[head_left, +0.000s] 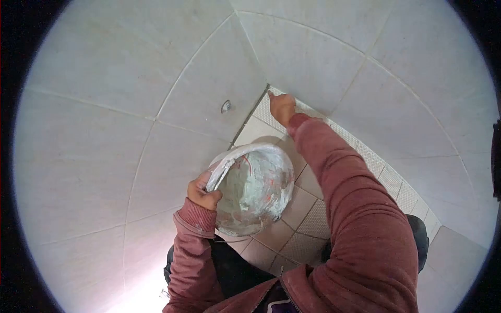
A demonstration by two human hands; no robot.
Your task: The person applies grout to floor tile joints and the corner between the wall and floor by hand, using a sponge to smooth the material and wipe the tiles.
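My left hand (202, 193) grips the rim of a bucket (284, 156), thumb over the edge. The bucket is tilted so that its inside faces me, and its walls are smeared with a pale white-green paste (245, 193) and a few reddish marks. My right hand (282, 107) reaches to the far corner, where the two walls meet the floor. Its index finger points into the joint at the corner, and the other fingers are curled. Whether they hold anything small is hidden.
Large pale wall tiles (203, 78) rise on both sides of the corner. A small round metal fitting (225, 107) sits in the left wall. Square floor tiles (274, 235), some textured, lie under the bucket. My knees (417, 237) are close to the walls.
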